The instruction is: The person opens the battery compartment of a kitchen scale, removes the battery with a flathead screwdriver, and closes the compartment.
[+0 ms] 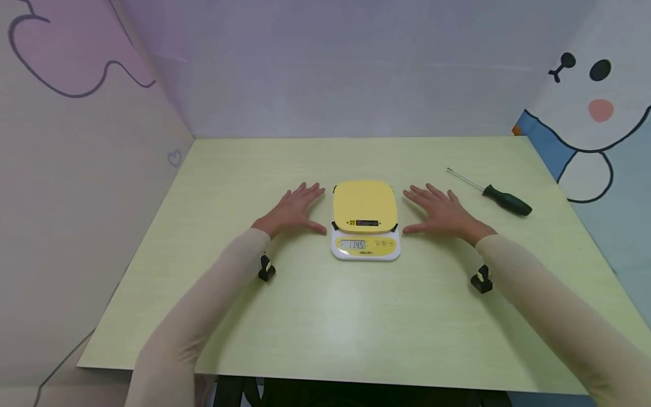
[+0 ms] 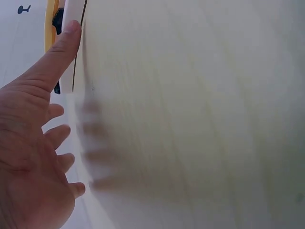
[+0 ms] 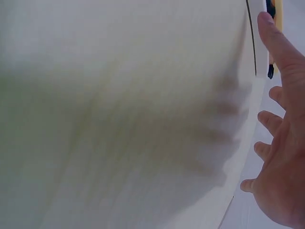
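Note:
A kitchen scale (image 1: 364, 215) with a yellow top plate and white base stands on the table, its display lit with what looks like 174.5 or 114.5. My left hand (image 1: 295, 212) hovers just left of it, fingers spread, holding nothing. On the other side my right hand (image 1: 439, 212) is spread the same way, thumb near the scale's edge. Each wrist view shows the thumb close to the side of the scale (image 2: 70, 62), and finger shadows fall on the tabletop. Whether either thumb touches the scale, I cannot tell.
A screwdriver (image 1: 507, 200) with a dark green handle lies right of the right hand, tip pointing to the back left. The pale table (image 1: 315, 322) meets a wall (image 1: 335, 73) at the back. Painted walls rise at left and right.

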Demonstrator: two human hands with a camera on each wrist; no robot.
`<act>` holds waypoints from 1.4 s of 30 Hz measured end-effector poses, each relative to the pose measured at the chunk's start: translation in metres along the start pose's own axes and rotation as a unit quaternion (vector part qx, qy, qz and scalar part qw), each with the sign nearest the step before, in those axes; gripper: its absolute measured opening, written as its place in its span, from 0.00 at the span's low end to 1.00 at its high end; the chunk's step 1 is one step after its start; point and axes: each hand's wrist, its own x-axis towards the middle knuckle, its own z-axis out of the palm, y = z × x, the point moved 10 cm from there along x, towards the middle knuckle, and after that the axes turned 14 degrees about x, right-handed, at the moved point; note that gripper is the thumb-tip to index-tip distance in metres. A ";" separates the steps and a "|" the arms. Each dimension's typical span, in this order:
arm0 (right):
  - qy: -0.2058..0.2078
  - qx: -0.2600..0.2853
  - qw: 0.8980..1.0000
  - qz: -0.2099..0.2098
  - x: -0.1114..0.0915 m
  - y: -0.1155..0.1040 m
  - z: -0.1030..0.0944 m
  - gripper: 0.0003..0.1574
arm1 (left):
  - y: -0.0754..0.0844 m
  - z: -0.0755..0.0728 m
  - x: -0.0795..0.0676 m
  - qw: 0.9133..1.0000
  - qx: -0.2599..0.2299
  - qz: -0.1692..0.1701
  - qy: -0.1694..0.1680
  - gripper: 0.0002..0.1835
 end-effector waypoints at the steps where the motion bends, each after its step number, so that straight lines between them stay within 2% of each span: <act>1: 0.001 0.004 1.000 -0.003 0.000 -0.002 0.001 0.64 | 0.001 0.001 -0.001 1.000 -0.002 0.002 -0.002 0.64; 8: -0.013 0.011 1.000 -0.013 0.001 -0.006 0.014 0.66 | 0.009 0.007 -0.006 1.000 -0.020 0.014 -0.012 0.63; 20: -0.025 0.020 0.999 -0.020 -0.001 -0.009 0.021 0.63 | 0.020 0.010 -0.009 0.999 -0.019 0.033 -0.006 0.64; 42: -0.013 0.025 0.999 -0.033 -0.004 -0.010 0.021 0.62 | 0.025 0.009 -0.012 0.999 -0.031 0.034 0.012 0.68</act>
